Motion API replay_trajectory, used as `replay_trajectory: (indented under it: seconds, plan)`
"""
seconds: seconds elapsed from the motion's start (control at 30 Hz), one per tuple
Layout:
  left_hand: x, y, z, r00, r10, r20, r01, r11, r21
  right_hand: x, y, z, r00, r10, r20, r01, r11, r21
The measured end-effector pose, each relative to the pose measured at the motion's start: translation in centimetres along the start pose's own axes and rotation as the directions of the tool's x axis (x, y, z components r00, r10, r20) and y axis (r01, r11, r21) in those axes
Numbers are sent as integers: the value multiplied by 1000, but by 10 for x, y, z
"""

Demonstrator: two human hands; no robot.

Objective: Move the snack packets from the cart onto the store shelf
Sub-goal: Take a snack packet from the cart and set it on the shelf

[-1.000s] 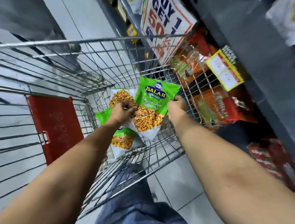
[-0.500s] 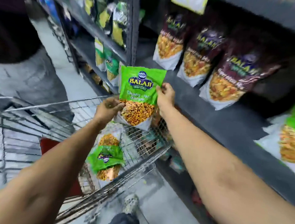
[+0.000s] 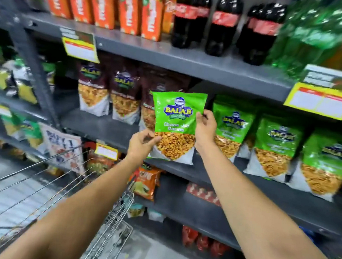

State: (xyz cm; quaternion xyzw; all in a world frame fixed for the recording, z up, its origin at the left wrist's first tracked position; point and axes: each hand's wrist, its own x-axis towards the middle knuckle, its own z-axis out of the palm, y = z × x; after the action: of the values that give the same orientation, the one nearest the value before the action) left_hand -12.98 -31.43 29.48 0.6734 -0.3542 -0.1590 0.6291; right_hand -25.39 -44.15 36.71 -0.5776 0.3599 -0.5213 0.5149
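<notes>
Both hands hold one green Balaji Chana Jor Garam packet [image 3: 176, 127] upright in front of the grey snack shelf [image 3: 104, 127], its bottom edge about level with the shelf's front lip. The left hand [image 3: 140, 145] pinches the packet's lower left edge. The right hand [image 3: 205, 128] grips the right edge higher up, thumb on the front.

On that shelf, maroon Balaji packets [image 3: 93, 89] stand to the left and a row of matching green packets [image 3: 276, 146] to the right. The held packet hangs before the gap between them. The wire cart [image 3: 112, 217] sits below the shelf, to the left, and its contents are out of view.

The gap looks tight, so pushing the packet in could nudge a neighbouring pouch over. If the packet is let go before its base sits flat on the shelf, it would likely tip forward off the lip. Both grips are on the edges of slick film — a slip is possible.
</notes>
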Motion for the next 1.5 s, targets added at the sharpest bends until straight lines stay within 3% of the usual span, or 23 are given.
replay_trajectory:
  seconds: [0.33, 0.67, 0.8, 0.9, 0.97, 1.03, 1.13, 1.23, 1.33, 1.5]
  plan:
    - [18, 6, 109, 983, -34, 182, 32, 999, 14, 54, 26, -89, 956, 113, -271, -112, 994, 20]
    - [17, -10, 147, 963, -186, 197, 157, 976, 153, 71, 67, -119, 945, 163, -283, -168, 986, 5]
    - [12, -9, 147, 970, -183, 161, 154, 973, 173, 73, 75, -124, 959, 99, -267, -141, 980, -141]
    - [10, -1, 140, 975, -147, 164, 97, 955, 279, 71, 67, -128, 975, -10, -221, -72, 930, -360]
    - [9, 4, 131, 982, -52, 181, -30, 905, 424, 67, 56, -128, 983, -144, -115, 60, 839, -541]
    - [8, 9, 119, 974, 102, 201, -201, 794, 574, 62, 43, -121, 967, -255, -9, 172, 678, -715]
    - [4, 16, 87, 918, 340, 205, -358, 487, 797, 49, 17, -100, 889, -407, 211, 355, 320, -879]
    - [-8, 22, 42, 877, 437, 200, -340, 270, 901, 32, -1, -63, 755, -430, 494, 595, 135, -792]
    - [-32, 21, -15, 904, 417, 89, -195, 219, 956, 4, -15, -12, 564, -430, 705, 799, 67, -598]
    - [-79, 7, -98, 937, 317, -145, 55, 276, 960, -47, -20, 68, 337, -419, 843, 933, 34, -357]
